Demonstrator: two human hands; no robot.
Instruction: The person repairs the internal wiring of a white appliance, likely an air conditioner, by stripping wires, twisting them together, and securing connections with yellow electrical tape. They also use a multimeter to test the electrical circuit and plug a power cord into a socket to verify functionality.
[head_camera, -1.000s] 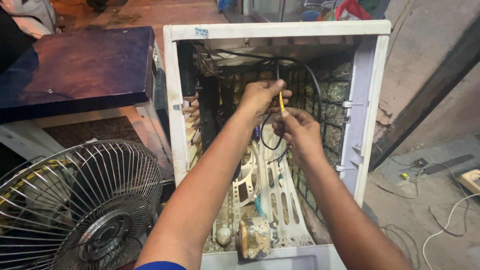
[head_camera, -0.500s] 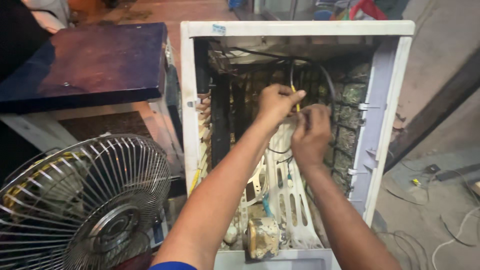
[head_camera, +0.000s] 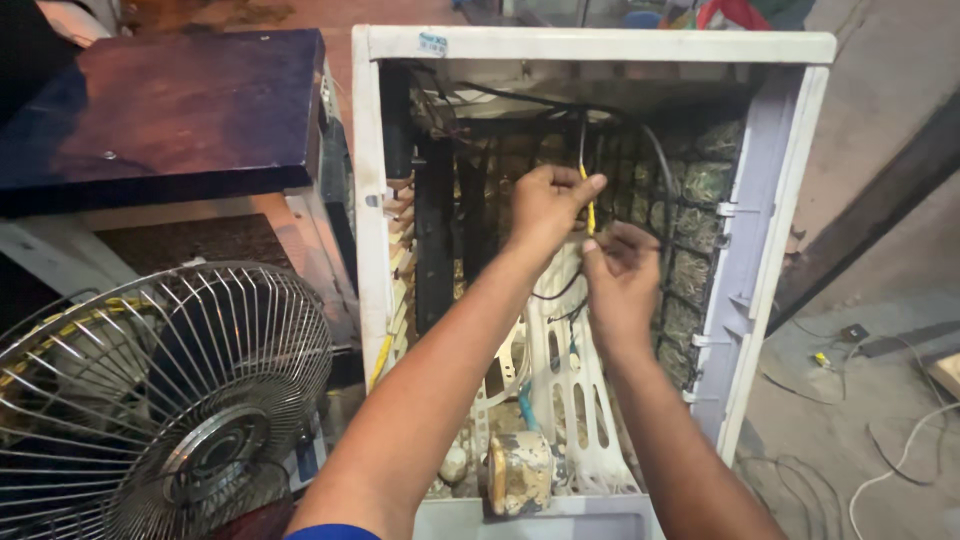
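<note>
Both hands (head_camera: 585, 245) on yellow wire (head_camera: 590, 208), inside cooler frame (head_camera: 372, 200).

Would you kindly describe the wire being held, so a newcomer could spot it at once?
Find the open white cabinet right of the wire fan guard. Inside its upper half, the left hand and right hand meet. Between their fingertips runs a thin yellow wire, the only bright yellow strand among black cables.
</note>
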